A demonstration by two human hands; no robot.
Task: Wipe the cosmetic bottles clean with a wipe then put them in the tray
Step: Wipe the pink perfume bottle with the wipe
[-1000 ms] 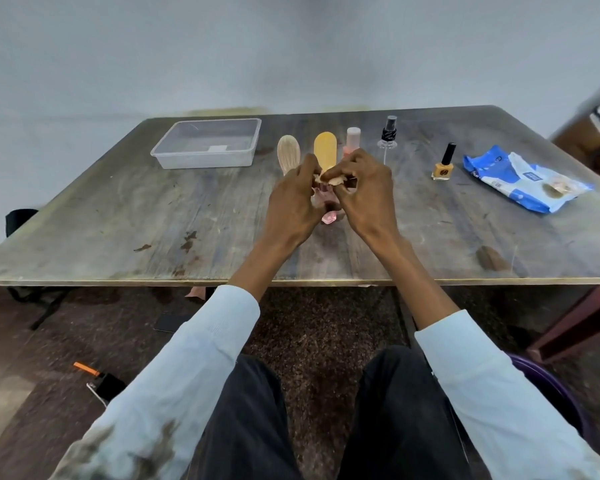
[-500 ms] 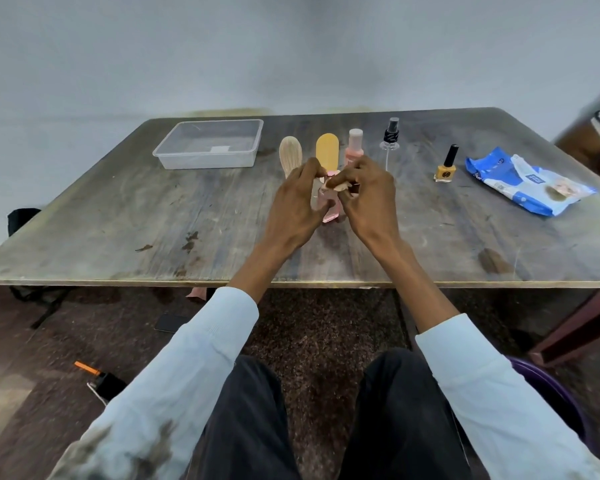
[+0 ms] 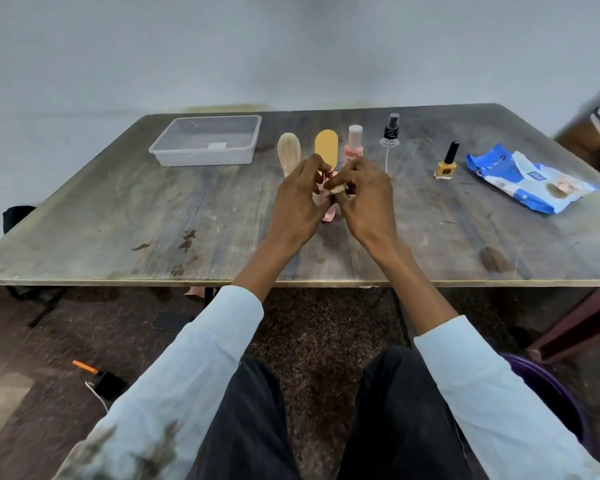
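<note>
From the head camera, both hands meet over the middle of the table [image 3: 118,216]. The left hand [image 3: 297,202] curls round a small pink bottle [image 3: 327,212], whose lower end pokes out beneath the fingers; a dark red bit shows at the top between the thumbs. The right hand [image 3: 366,199] pinches a crumpled, soiled wipe [image 3: 336,189] against that bottle, fingers bent tight, right up against the left hand.

The table is worn, streaked grey wood with dark stains and a thin metal edge. Just behind the hands stand a pale wood-grain oval bottle [image 3: 288,156], a matte mustard oval bottle [image 3: 326,147] and a peach bottle [image 3: 354,143] with a lighter cap, all partly hidden by the knuckles. To their right, a clear spray bottle [image 3: 390,133] with a black pump, then a small yellow nail polish bottle [image 3: 446,164] with a tall black cap. Far right lies a glossy blue-and-white wipes pack [image 3: 520,178], flat and crinkled. Back left, well apart from the hands, sits the clear plastic tray [image 3: 205,157], rectangular, shallow, with a white label inside.
</note>
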